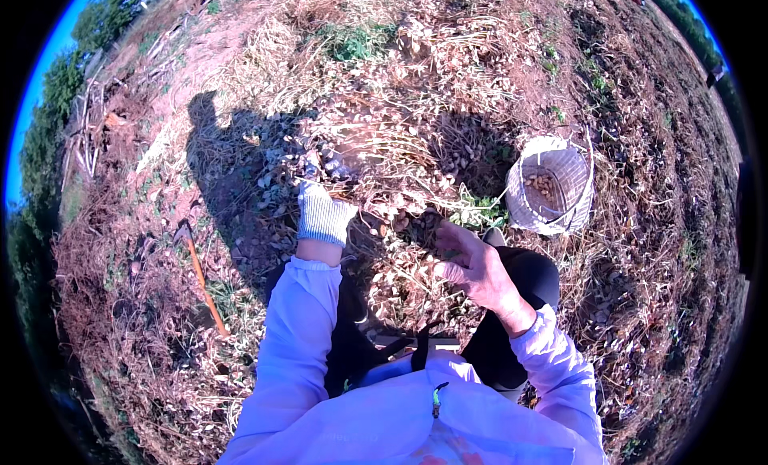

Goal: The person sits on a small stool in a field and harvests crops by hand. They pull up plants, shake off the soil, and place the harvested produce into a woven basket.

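My left hand [326, 204] wears a knit glove with a light ribbed cuff. Its fingers close around the stems of dried peanut plants [384, 195], which spread to the right with pods among the roots; leaves partly cover the fingertips. Just right of those roots is my bare right hand [474, 264], thumb and fingers apart, with nothing visible between them. Beyond it on the right stands a pale woven basket [543, 216], with some peanuts [540, 186] at its bottom and a thin handle arching over it.
On the ground at left lies a small hoe [204, 285] with an orange-brown wooden handle. Dry vines and leaves [456, 39] cover the soil ahead. Cut branches [90, 129] lie at far left. A person [715, 75] is far off at the right edge.
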Demonstrator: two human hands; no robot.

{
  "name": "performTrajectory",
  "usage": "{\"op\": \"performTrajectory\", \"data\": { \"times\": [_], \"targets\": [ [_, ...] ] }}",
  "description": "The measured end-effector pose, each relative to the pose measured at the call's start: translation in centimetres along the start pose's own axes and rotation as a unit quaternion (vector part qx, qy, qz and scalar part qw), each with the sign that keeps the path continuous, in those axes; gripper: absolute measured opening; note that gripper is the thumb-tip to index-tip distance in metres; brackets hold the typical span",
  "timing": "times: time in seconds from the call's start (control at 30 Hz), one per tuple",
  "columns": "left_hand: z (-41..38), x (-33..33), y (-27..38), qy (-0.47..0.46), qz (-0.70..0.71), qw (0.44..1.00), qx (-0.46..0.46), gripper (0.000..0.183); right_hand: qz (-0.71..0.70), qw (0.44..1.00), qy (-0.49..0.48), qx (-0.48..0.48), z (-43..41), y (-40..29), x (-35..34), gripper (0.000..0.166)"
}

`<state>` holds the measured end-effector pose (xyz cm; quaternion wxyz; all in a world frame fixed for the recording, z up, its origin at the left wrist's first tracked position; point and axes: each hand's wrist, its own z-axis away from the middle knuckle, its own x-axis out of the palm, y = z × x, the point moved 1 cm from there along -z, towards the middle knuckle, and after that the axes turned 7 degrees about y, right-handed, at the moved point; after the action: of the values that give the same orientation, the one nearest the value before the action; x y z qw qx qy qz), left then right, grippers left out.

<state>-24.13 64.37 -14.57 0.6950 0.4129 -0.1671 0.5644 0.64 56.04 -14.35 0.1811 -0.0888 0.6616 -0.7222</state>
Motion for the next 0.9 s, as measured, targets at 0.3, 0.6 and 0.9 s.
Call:
{"op": "performTrajectory", "data": {
  "times": [0.3, 0.6, 0.9],
  "targets": [
    [-5.5, -6.5, -0.2, -0.049, -0.182, 0.973, 0.134, 0.038, -0.418, 0.903, 0.051, 0.086, -6.1, 3.6, 7.9, 0.063],
    [-3.0, -6.2, -1.3, -0.025, -0.503, 0.824, 0.257, 0.045, -0.573, 0.806, 0.069, 0.132, -6.7, 3.9, 9.8, 0.039],
    [-1.9, -5.7, -1.7, -0.004, -0.778, 0.431, 0.457, 0.059, -0.528, 0.811, 0.096, 0.235, -6.4, 5.6, 8.9, 0.019]
  ]
}}
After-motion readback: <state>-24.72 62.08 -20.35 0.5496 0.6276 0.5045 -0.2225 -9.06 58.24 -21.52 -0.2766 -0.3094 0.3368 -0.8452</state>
